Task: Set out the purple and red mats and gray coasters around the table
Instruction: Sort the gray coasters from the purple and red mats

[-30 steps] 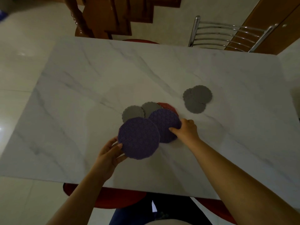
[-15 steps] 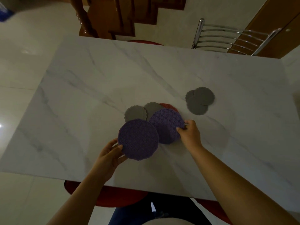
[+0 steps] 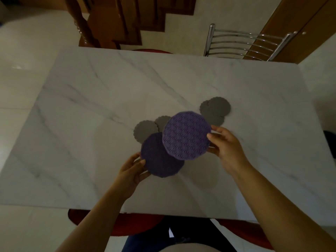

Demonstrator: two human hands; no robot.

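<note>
1. Two purple mats were in the person's hands over the middle of the marble table (image 3: 91,110): the upper purple mat (image 3: 186,136) was lifted and tilted toward the camera, and its lower left edge overlapped the lower purple mat (image 3: 160,159).
2. The right hand (image 3: 224,144) gripped the upper purple mat by its right edge, thumb on the patterned face and the other fingers behind it.
3. The left hand (image 3: 131,171) pinched the lower purple mat at its left edge, thumb on top and fingers curled beneath; whether this mat lay on the table or hung just above it could not be told.
4. Two gray coasters (image 3: 145,130) lay overlapping on the table just beyond the mats, partly hidden by them.
5. A second group of gray coasters (image 3: 216,110), loosely stacked, lay on the table to the right of the first pair, with its near edge hidden behind the upper purple mat.
6. No red mat showed; the raised mat covered the spot behind it.
7. A metal chair (image 3: 241,44) stood at the far side of the table, and a red seat (image 3: 118,224) showed under the near edge.
</note>
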